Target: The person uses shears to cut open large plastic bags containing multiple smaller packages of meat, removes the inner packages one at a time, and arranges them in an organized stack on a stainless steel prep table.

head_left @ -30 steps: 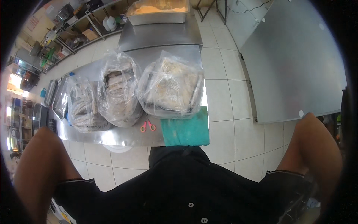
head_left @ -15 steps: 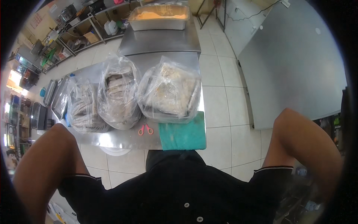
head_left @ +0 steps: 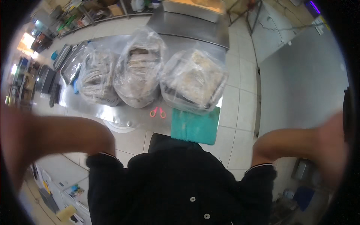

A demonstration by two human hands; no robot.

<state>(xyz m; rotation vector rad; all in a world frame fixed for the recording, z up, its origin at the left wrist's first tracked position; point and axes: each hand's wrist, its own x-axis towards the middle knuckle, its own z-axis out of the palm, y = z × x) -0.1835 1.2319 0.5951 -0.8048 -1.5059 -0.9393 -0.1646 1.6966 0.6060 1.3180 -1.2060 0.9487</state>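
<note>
Both my arms are bent with the elbows out to the sides, and the blurred forearms rise close to the camera at the left and right rims. Neither my left hand nor my right hand shows. Ahead, three clear plastic bags stand in a row on a steel table (head_left: 140, 122). The left bag (head_left: 99, 80) and the middle bag (head_left: 138, 75) hold stacked greyish, floury pieces. In the right bag (head_left: 195, 80) lies a pale, crusted slab with a dark tray edge. Pink-handled scissors (head_left: 158, 113) lie before the bags, beside a folded green cloth (head_left: 195, 125) at the table's near right edge.
A deep steel pan (head_left: 195, 11) with orange powder stands on the farther table. Steel trays (head_left: 71, 63) lie at the table's left end. A large grey panel (head_left: 300, 82) stands on the right across a tiled aisle (head_left: 240, 90). Shelves with pots line the back left.
My forearms have swung up and outward toward the camera. The view has tilted and shifted, so the table and bags sit higher and turned in the picture. The bags, scissors and cloth keep their places.
</note>
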